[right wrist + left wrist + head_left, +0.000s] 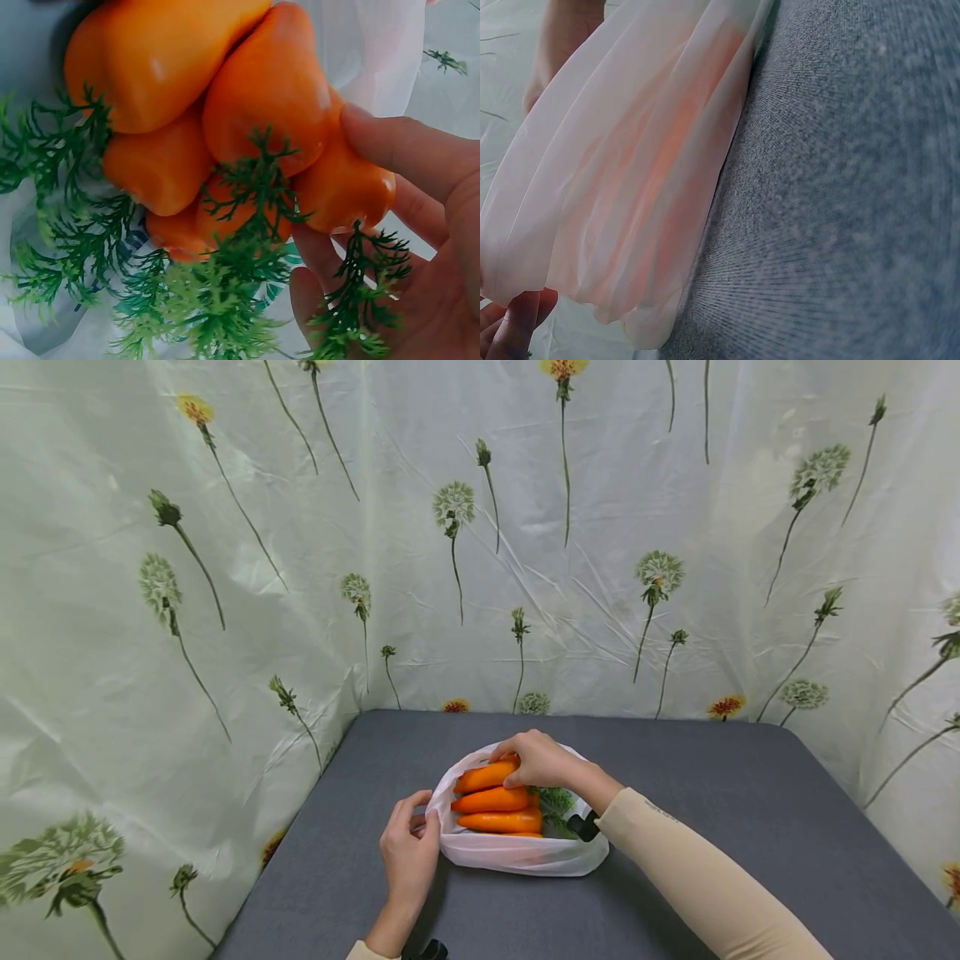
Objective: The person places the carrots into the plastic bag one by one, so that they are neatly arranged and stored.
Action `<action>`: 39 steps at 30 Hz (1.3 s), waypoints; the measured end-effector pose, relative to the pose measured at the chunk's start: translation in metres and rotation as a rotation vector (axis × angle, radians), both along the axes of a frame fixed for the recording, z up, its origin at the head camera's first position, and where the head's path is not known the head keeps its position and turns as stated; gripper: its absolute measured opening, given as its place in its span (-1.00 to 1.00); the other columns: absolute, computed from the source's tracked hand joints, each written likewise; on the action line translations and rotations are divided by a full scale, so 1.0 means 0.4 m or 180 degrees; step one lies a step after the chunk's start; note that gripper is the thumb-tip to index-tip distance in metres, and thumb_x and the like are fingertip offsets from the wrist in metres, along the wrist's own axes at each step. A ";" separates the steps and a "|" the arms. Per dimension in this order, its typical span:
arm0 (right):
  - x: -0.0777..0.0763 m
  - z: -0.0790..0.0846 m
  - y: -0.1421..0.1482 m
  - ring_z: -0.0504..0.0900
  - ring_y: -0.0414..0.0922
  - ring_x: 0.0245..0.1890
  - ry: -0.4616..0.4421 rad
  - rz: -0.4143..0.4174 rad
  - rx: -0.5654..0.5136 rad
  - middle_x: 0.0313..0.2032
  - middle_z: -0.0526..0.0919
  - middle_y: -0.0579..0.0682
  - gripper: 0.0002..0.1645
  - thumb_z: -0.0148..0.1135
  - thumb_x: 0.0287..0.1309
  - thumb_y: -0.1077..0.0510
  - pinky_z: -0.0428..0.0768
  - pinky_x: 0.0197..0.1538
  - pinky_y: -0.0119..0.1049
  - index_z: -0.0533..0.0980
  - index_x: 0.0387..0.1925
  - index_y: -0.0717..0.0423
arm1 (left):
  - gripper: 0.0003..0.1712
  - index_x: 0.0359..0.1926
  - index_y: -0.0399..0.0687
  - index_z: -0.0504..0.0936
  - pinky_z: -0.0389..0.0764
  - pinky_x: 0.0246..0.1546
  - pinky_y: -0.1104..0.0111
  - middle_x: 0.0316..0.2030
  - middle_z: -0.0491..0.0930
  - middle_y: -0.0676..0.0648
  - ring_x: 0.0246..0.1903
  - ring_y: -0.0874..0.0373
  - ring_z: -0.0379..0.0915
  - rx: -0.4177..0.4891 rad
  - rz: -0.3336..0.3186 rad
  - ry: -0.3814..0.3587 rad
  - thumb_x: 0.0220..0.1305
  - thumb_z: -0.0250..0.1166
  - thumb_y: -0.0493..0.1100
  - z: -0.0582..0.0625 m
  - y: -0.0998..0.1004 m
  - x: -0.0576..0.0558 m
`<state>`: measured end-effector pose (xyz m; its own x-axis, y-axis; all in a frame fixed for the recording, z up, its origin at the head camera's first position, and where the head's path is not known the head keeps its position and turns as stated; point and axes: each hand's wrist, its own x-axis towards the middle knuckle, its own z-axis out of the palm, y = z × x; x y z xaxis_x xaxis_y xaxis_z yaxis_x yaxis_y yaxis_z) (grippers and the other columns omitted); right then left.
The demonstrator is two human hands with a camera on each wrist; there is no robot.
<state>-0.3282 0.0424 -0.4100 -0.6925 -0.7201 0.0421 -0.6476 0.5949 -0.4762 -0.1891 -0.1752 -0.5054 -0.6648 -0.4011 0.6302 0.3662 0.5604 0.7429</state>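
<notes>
A white plastic bag (525,858) lies with its mouth spread wide around several orange carrots with green leafy tops. My left hand (411,852) pinches the bag's left rim between thumb and fingers; in the left wrist view, its fingertips (517,326) show at the bag's edge (525,255). Inside the bag, my right hand (542,762) grips the farthest carrot (483,777) near its leafy end. Up close in the right wrist view, thumb and fingers go round that carrot (349,191), beside the stacked others (262,97). Green fronds (232,292) hang below the carrot ends.
The bag is on a dark grey cloth-covered table (675,785). Behind and to the sides hangs a pale curtain (480,568) printed with dandelions. A black strap piece (583,827) at my right wrist overlaps the bag's right side.
</notes>
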 end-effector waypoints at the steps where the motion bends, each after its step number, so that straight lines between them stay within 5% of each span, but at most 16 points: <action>1: -0.001 -0.002 0.002 0.59 -0.12 -0.10 0.0012 0.0012 -0.0002 0.01 0.70 -0.09 -0.50 0.51 0.09 0.14 0.57 -0.10 -0.20 0.67 0.11 0.01 | -0.67 -0.04 -0.17 0.70 0.60 -0.44 0.57 -0.17 0.65 -0.06 -0.43 0.19 0.65 0.0004 -0.0001 -0.0010 0.14 0.41 -0.43 0.000 0.001 0.000; 26: 0.014 0.021 0.031 0.61 -0.08 -0.19 0.0189 0.0099 -0.0062 -0.05 0.71 -0.05 -0.49 0.49 0.11 0.13 0.58 -0.19 -0.19 0.64 0.14 0.00 | -0.67 -0.03 -0.15 0.70 0.61 -0.41 0.57 -0.15 0.64 -0.04 -0.41 0.18 0.64 0.0011 -0.0055 -0.0073 0.16 0.41 -0.41 0.001 0.015 0.002; 39: 0.038 0.088 0.053 0.61 0.01 0.00 0.0386 -0.0046 -0.0077 0.09 0.64 -0.01 -0.49 0.44 0.19 0.01 0.58 -0.06 -0.07 0.61 0.19 -0.07 | -0.68 -0.02 -0.18 0.70 0.60 -0.39 0.59 -0.15 0.65 -0.06 -0.40 0.19 0.65 -0.0080 -0.0021 0.0023 0.18 0.40 -0.40 0.000 0.004 0.004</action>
<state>-0.3131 0.0635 -0.3749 -0.6917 -0.7078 0.1434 -0.6926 0.5939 -0.4094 -0.1874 -0.1736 -0.5056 -0.6628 -0.3807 0.6448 0.3751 0.5765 0.7259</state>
